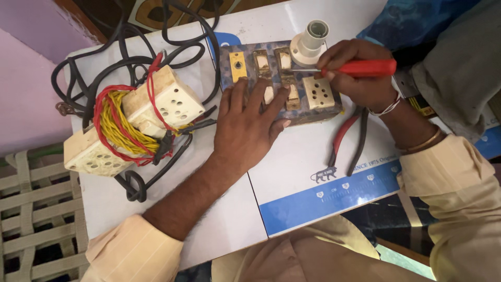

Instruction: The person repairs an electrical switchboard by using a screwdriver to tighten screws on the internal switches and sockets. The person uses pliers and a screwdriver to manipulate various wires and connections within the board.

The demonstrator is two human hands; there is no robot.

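Here: blue-patterned rectangular switchboard with cream switches and sockets [318,107], lying flat on the white board [292,167]. Left hand [248,128] pressed open atop it; right hand [360,73] closed around a red-handled screwdriver [365,67]. Probably rigid, light, brittle-faced; best steadied at the edges.

Single head-worn view, looking steeply down, close over the switchboard [282,78], white table [292,167] filling frame, both forearms entering from below the switchboard, no second view

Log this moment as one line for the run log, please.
left hand: flat on switch board | right hand: holds red screwdriver, tip at a switch | pliers: lying by board | socket boxes: left, wired
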